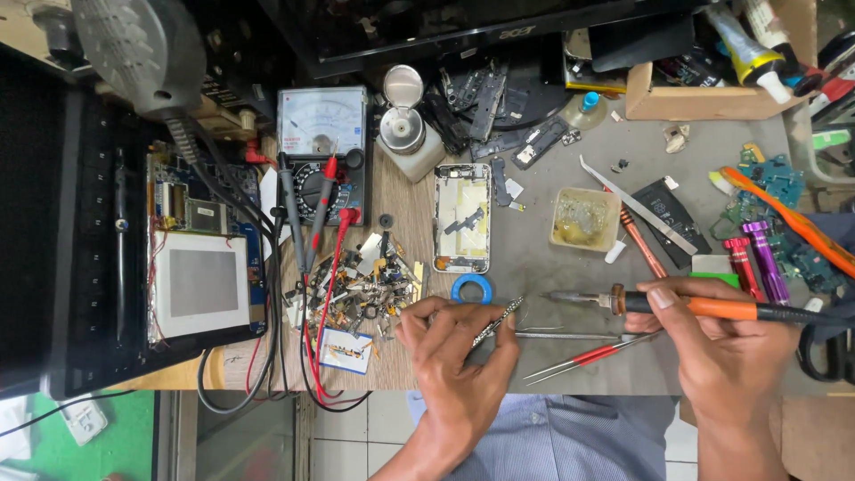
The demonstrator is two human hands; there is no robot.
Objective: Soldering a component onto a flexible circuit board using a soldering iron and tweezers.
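1. Left hand (450, 343) is closed in a pinch on metal tweezers (497, 322); the tips point up and right, toward the bare grey worktop (534, 258) near the front edge.
2. Right hand (712, 343) is wrapped around the orange grip of a soldering iron (686, 305). The iron lies nearly level, tip pointing left toward the tweezers' tips; the two tips are near but apart.
3. Whatever sits between the tips is too small to make out.
4. A blue tape ring (471, 289) lies just above the left hand. An opened phone frame (462, 216) lies flat beyond it.
5. Red-handled tweezers (583, 358) rest on the worktop between the hands, under the iron.
6. A small square tub of yellowish paste (583, 219) stands right of the phone frame.
7. Far left: an analogue multimeter (322, 142) with red and black probes, a heap of small parts (361, 289) below it, and an open device showing its circuit board (200, 258).
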